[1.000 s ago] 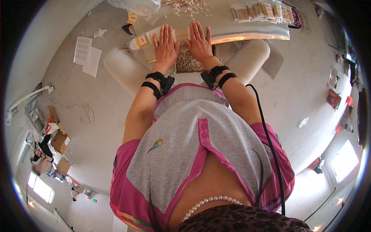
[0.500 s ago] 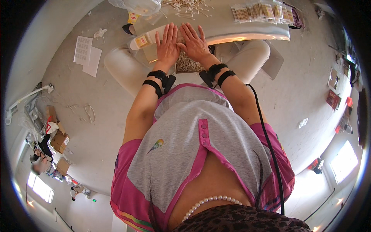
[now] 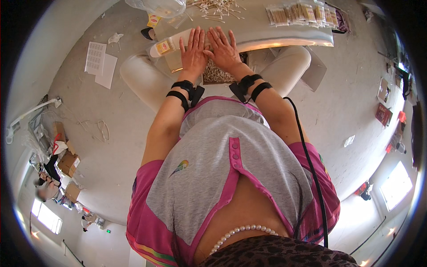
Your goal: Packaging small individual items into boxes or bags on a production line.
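We see both bare hands laid palm-down, side by side, over the near part of the pale, smooth bench, the left hand [image 3: 193, 57] and the right hand [image 3: 227, 54] meeting near the thumb side. The left fingers lie straight, mostly together with the little one apart; the right fingers are straight and slightly fanned, the right thumb reaching across to the left hand, while the left thumb we cannot make out. A clear packet with a yellow-and-white label [image 3: 165, 46] lies just left of the left hand, near the bench's front edge; whether it continues beneath the palms, we cannot tell, since the hands hide what they cover. Below that edge, a mass of loose thin pale sticks [image 3: 217, 73] is partly covered by hands and forearms. Farther back, a scattered pile of white-tipped cotton swabs [image 3: 217, 8] and a translucent plastic bag [image 3: 163, 6] are cut off by the upper edge. To the right lies a row of clear packets of swabs [image 3: 291, 16].
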{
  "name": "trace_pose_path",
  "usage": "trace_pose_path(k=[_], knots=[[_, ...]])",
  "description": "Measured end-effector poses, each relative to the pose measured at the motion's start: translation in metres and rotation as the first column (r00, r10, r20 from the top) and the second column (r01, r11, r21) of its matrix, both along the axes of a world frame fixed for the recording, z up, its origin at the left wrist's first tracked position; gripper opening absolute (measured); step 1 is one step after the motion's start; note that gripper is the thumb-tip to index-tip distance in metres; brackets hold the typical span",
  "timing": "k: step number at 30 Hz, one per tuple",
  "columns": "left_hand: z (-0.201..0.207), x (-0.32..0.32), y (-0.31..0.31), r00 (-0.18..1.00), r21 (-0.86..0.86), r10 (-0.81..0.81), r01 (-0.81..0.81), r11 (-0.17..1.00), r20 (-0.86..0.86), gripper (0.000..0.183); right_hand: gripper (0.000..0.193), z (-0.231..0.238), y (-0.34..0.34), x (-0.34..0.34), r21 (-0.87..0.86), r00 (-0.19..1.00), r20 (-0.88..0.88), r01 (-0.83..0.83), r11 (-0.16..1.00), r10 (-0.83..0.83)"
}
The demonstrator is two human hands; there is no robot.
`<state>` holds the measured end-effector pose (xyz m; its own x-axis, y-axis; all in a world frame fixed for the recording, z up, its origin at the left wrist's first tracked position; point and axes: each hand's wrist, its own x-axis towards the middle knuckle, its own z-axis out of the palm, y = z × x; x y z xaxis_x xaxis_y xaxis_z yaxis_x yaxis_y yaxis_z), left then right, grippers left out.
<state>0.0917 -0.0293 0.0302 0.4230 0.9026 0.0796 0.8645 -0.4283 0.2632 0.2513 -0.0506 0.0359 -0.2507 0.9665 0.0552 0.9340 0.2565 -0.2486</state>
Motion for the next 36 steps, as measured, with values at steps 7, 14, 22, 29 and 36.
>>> trace_pose_path(k=[7,14,22,29,36], knots=[[0.000,0.004,0.000,0.955,0.009,0.016,-0.014,1.000,-0.297,0.065,0.076,0.000,-0.008,-0.019,-0.045,0.988,-0.107,0.109,0.993,-0.113],[0.019,-0.012,-0.003,0.989,-0.004,-0.009,0.009,1.000,-0.150,0.069,0.080,-0.001,-0.009,-0.016,-0.019,0.986,-0.118,0.117,0.993,-0.118],[0.046,-0.070,-0.037,0.987,-0.047,0.157,-0.158,0.986,-0.023,0.074,0.080,0.003,-0.008,-0.018,-0.001,0.993,-0.001,0.116,0.993,-0.116],[0.053,-0.089,-0.048,0.974,-0.074,0.227,-0.228,0.971,-0.017,0.076,0.081,0.000,-0.002,-0.028,0.003,0.991,-0.076,0.109,0.994,-0.109],[0.051,-0.092,-0.047,0.961,-0.050,0.276,-0.276,0.960,0.005,0.073,0.080,0.004,0.022,-0.066,0.002,0.999,0.011,0.043,0.999,-0.043]])
